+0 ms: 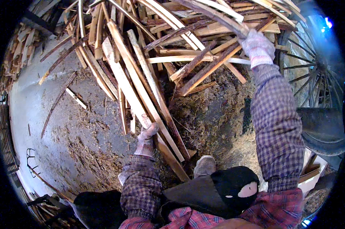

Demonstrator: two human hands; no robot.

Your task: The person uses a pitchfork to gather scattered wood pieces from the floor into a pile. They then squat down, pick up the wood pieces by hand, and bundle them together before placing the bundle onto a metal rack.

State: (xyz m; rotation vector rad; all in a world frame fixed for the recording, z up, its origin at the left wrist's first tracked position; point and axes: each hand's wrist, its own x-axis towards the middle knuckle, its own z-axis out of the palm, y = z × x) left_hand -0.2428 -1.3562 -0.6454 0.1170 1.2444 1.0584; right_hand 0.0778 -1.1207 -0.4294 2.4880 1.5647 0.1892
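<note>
My left hand (146, 137), in a pale knit glove, is closed around a long pale wooden board (123, 86). The board slopes from the pile down toward my feet. Up at the right, my right hand (258, 46), gloved alike, grips the near end of a long, bark-edged wood strip (217, 14). That strip runs up and left over the heap of wood strips (176, 34). Beside the left hand's board lie more slats (157, 86), partly overlapping. The fingers' undersides are hidden on both hands.
Bark scraps (92, 141) cover the grey floor. A large spoked wheel (319, 63) stands at the right, above a dark curved part (321, 131) and a white box (310, 179). Stacked wood (21, 49) stands at the far left. My shoe (204, 166) is near the board's lower end.
</note>
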